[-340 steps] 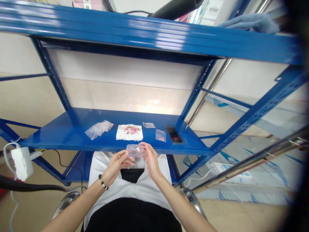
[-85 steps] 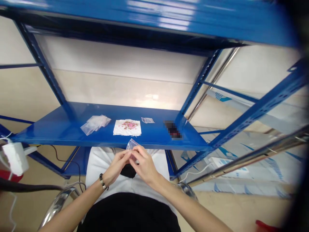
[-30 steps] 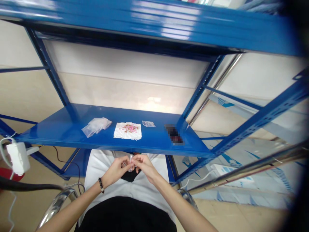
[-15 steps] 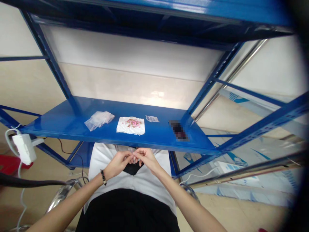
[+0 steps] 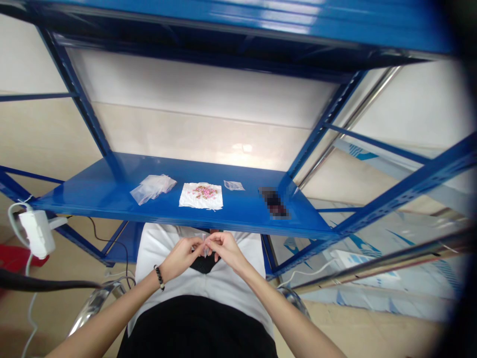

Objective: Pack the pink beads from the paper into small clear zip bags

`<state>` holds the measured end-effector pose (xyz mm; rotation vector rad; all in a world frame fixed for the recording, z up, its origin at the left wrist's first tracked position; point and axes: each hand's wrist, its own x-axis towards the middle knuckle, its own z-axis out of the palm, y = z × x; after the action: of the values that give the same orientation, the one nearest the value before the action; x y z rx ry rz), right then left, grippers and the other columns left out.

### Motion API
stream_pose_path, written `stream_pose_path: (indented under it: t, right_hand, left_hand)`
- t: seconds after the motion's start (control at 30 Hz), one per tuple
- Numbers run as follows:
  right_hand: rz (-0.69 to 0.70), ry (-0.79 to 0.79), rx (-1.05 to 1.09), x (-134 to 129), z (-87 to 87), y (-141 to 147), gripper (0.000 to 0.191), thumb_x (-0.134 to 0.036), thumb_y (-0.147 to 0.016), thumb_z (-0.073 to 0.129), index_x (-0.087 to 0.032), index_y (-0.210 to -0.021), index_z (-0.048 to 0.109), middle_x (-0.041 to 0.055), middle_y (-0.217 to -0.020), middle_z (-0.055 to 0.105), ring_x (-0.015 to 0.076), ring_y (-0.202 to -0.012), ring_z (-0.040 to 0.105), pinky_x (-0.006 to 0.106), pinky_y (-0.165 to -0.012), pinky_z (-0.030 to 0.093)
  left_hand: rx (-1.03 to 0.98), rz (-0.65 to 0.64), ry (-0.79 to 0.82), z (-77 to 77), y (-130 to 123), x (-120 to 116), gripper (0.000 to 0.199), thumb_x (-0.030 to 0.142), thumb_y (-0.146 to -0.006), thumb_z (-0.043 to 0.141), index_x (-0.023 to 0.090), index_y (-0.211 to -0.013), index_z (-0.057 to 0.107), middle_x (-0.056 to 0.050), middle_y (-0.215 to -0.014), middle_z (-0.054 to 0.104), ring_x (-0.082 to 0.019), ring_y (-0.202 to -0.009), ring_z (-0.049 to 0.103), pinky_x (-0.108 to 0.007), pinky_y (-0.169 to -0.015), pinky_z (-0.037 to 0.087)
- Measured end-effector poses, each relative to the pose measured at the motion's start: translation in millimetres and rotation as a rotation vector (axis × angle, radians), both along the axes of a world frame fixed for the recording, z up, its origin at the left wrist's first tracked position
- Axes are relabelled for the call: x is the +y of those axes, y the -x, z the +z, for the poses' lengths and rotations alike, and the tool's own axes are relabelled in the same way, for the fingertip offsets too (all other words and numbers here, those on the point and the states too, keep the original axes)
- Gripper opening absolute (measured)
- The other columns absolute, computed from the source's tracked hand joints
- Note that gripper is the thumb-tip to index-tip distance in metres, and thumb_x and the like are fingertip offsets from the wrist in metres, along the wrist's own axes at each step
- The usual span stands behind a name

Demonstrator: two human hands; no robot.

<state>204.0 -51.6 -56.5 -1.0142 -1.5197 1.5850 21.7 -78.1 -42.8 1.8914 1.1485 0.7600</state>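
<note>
My left hand (image 5: pixel 186 252) and my right hand (image 5: pixel 225 248) meet over my lap, just below the shelf's front edge. Both are closed, fingertips pinching a small clear plastic bag (image 5: pixel 205 251) between them; most of it is hidden by the fingers. Beyond them on the blue shelf lies a white crumpled sheet (image 5: pixel 186 201) with many small pink and brownish pieces (image 5: pixel 205 192) heaped on it. A loose pile of clear plastic bags (image 5: pixel 151 189) rests to its left. One small clear bag (image 5: pixel 234 185) lies to its right.
A blurred-out dark phone-like object (image 5: pixel 275 203) lies at the right of the blue shelf (image 5: pixel 246 211). Another blue shelf (image 5: pixel 238 20) hangs overhead, with uprights at both sides. A white power strip (image 5: pixel 39 232) hangs at the left corner.
My view has shifted slightly, so the shelf sits a little lower in the picture. Both hands stay together on the small bag, with only slight finger movement.
</note>
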Motion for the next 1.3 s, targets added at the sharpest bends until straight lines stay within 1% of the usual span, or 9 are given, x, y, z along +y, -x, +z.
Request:
stream_pose_path:
  t: [0.13, 0.33, 0.47, 0.6, 0.73, 0.9, 1.03, 1.17, 1.3]
  right_hand:
    - [-0.011, -0.011, -0.004, 1.2, 1.3, -0.4, 0.034, -0.045, -0.079, 0.069, -0.011, -0.084, 0.071, 0.0043, -0.067, 0.065, 0.0110, -0.054, 0.058, 0.016, -0.040, 0.043]
    - [-0.036, -0.052, -0.082, -3.8, 3.5, 2.6, 0.030, -0.041, -0.079, 0.069, -0.011, -0.081, 0.070, 0.0028, -0.062, 0.061, 0.0119, -0.053, 0.057, 0.016, -0.037, 0.042]
    - [-0.048, -0.105, -0.132, -3.3, 3.4, 3.1, 0.026, -0.037, -0.081, 0.065, -0.012, -0.081, 0.071, 0.0055, -0.070, 0.066, 0.0131, -0.056, 0.059, 0.016, -0.036, 0.041]
    - [-0.035, -0.158, -0.146, 2.3, 1.4, 2.7, 0.022, -0.031, -0.084, 0.060, -0.013, -0.080, 0.071, 0.0063, -0.077, 0.070, 0.0121, -0.059, 0.060, 0.016, -0.041, 0.042]
    - [-0.041, -0.167, -0.152, 5.6, -1.4, 2.4, 0.022, -0.032, -0.084, 0.061, -0.013, -0.082, 0.071, 0.0066, -0.078, 0.071, 0.0122, -0.059, 0.061, 0.017, -0.043, 0.042]
    - [-0.011, -0.195, -0.188, 1.8, -0.9, 0.9, 0.022, -0.032, -0.085, 0.061, -0.013, -0.084, 0.072, 0.0071, -0.078, 0.070, 0.0131, -0.061, 0.062, 0.017, -0.045, 0.043]
    - [-0.002, -0.221, -0.181, -1.1, 3.7, -0.2, 0.021, -0.032, -0.084, 0.062, -0.014, -0.084, 0.072, 0.0068, -0.079, 0.070, 0.0139, -0.063, 0.062, 0.019, -0.048, 0.045]
    - [-0.008, -0.223, -0.184, 0.1, 5.7, -0.2, 0.020, -0.031, -0.083, 0.062, -0.014, -0.083, 0.072, 0.0069, -0.078, 0.069, 0.0148, -0.063, 0.062, 0.019, -0.047, 0.045]
    - [-0.027, -0.205, -0.192, 2.9, 3.2, 0.1, 0.021, -0.033, -0.083, 0.062, -0.014, -0.085, 0.072, 0.0072, -0.079, 0.070, 0.0152, -0.063, 0.063, 0.019, -0.046, 0.045]
  left_hand:
    - [-0.008, -0.016, 0.012, 3.8, -0.5, 3.3, 0.036, 0.041, -0.096, 0.047, 0.015, -0.088, 0.070, -0.004, -0.083, 0.073, -0.016, -0.074, 0.065, -0.023, -0.068, 0.045]
    - [0.025, -0.005, 0.000, 3.3, 1.1, -2.8, 0.033, 0.040, -0.095, 0.048, 0.016, -0.088, 0.069, -0.004, -0.083, 0.074, -0.017, -0.077, 0.067, -0.023, -0.067, 0.044]
    - [0.081, 0.004, -0.032, 2.5, 1.8, -2.0, 0.033, 0.038, -0.096, 0.045, 0.017, -0.082, 0.067, -0.002, -0.076, 0.072, -0.016, -0.071, 0.065, -0.023, -0.065, 0.042]
    - [0.112, 0.016, -0.045, 2.4, 2.2, 4.2, 0.034, 0.033, -0.097, 0.042, 0.017, -0.079, 0.067, -0.002, -0.074, 0.070, -0.016, -0.069, 0.063, -0.024, -0.066, 0.041]
    - [0.108, 0.013, -0.020, 2.7, 2.5, 6.2, 0.036, 0.036, -0.096, 0.042, 0.017, -0.082, 0.069, -0.003, -0.077, 0.072, -0.017, -0.069, 0.063, -0.024, -0.066, 0.042]
    - [0.130, 0.015, -0.006, 2.1, 3.1, 2.4, 0.039, 0.040, -0.096, 0.042, 0.017, -0.085, 0.071, -0.004, -0.077, 0.072, -0.017, -0.069, 0.063, -0.024, -0.066, 0.043]
    - [0.148, 0.029, -0.023, 1.9, 3.1, 0.1, 0.038, 0.038, -0.095, 0.042, 0.016, -0.082, 0.071, -0.004, -0.074, 0.071, -0.017, -0.068, 0.063, -0.024, -0.066, 0.044]
    - [0.130, 0.026, -0.047, 3.3, 2.1, 0.2, 0.036, 0.034, -0.094, 0.042, 0.017, -0.080, 0.070, -0.003, -0.073, 0.071, -0.017, -0.068, 0.062, -0.024, -0.067, 0.045]
    - [0.125, 0.023, -0.038, 3.8, 1.6, 2.5, 0.033, 0.034, -0.094, 0.044, 0.017, -0.087, 0.072, -0.003, -0.075, 0.072, -0.017, -0.069, 0.063, -0.024, -0.067, 0.045]
